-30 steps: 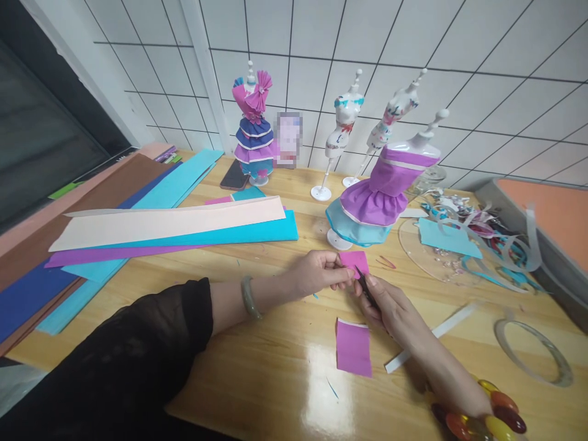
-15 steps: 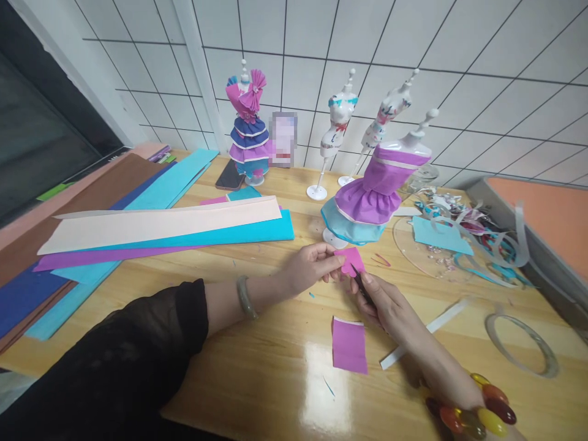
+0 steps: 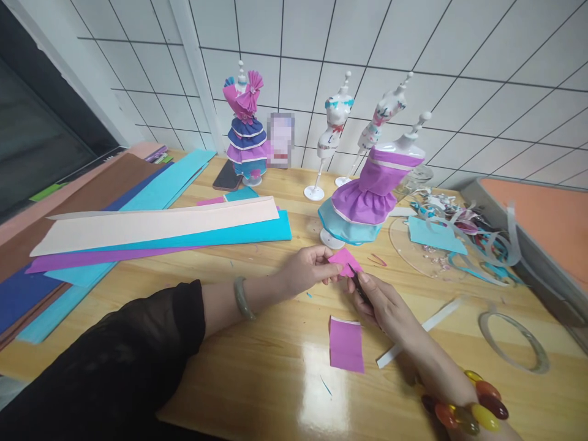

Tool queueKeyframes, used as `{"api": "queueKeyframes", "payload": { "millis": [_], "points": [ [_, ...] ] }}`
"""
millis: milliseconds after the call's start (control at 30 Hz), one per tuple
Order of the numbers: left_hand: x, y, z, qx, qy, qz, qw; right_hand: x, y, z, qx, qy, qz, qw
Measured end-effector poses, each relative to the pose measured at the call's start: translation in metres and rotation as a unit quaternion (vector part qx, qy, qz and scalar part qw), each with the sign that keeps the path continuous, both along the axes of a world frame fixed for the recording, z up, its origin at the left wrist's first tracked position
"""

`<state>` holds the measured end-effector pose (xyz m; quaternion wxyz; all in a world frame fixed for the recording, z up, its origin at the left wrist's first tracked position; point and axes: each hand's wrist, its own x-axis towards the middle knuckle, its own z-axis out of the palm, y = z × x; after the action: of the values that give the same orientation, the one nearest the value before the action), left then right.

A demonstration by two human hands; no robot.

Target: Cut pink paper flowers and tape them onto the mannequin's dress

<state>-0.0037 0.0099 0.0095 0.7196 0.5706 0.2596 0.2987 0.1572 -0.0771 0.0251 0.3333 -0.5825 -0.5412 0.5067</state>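
My left hand [image 3: 311, 270] pinches a small bright pink piece of paper [image 3: 343, 260] between thumb and fingers, above the table. My right hand [image 3: 377, 299] is closed on small dark scissors [image 3: 359, 286], whose pointed tip lies over the pink paper's lower right part. The handles are mostly hidden by the fingers. Below the hands, a purple rectangle of paper [image 3: 346, 345] with a pale top edge lies flat. Just behind them stands a mannequin [image 3: 376, 180] in a purple and light-blue dress.
Long folded paper sheets [image 3: 160, 223] lie at left. A dressed mannequin [image 3: 247, 131], a phone [image 3: 227, 176] and two bare mannequins [image 3: 339, 128] stand or lie along the wall. At right are a cluttered clear plate [image 3: 399, 245], a white strip [image 3: 418, 331], a tape ring [image 3: 512, 343] and a grey bin [image 3: 528, 263].
The pink paper has turned and tilted slightly in my left hand, and the scissors have shifted a little with it. The whole view has drifted slightly.
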Motion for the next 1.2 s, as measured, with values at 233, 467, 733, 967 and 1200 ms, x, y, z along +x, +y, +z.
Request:
{"api": "queueKeyframes", "payload": {
  "millis": [233, 467, 733, 967, 1200],
  "points": [
    [-0.0014, -0.0011, 0.0011, 0.010, 0.008, 0.000, 1.000, 0.0006, 0.0009, 0.0020, -0.006, -0.004, -0.001, 1.000],
    [0.0004, -0.0002, 0.0000, 0.013, -0.009, -0.031, 0.999, 0.0020, 0.0001, 0.0005, -0.009, -0.004, 0.003, 1.000],
    [-0.0008, -0.0013, -0.0020, 0.056, 0.040, -0.045, 0.997, -0.0003, 0.0008, 0.0010, -0.010, -0.019, 0.010, 1.000],
    [0.0009, -0.0015, -0.0023, 0.041, -0.004, -0.074, 0.996, 0.0001, 0.0008, -0.0005, -0.020, -0.011, 0.007, 1.000],
    [0.0011, -0.0008, -0.0024, 0.019, 0.000, -0.042, 0.999, -0.0034, 0.0006, 0.0022, -0.023, 0.000, 0.008, 1.000]
  ]
}}
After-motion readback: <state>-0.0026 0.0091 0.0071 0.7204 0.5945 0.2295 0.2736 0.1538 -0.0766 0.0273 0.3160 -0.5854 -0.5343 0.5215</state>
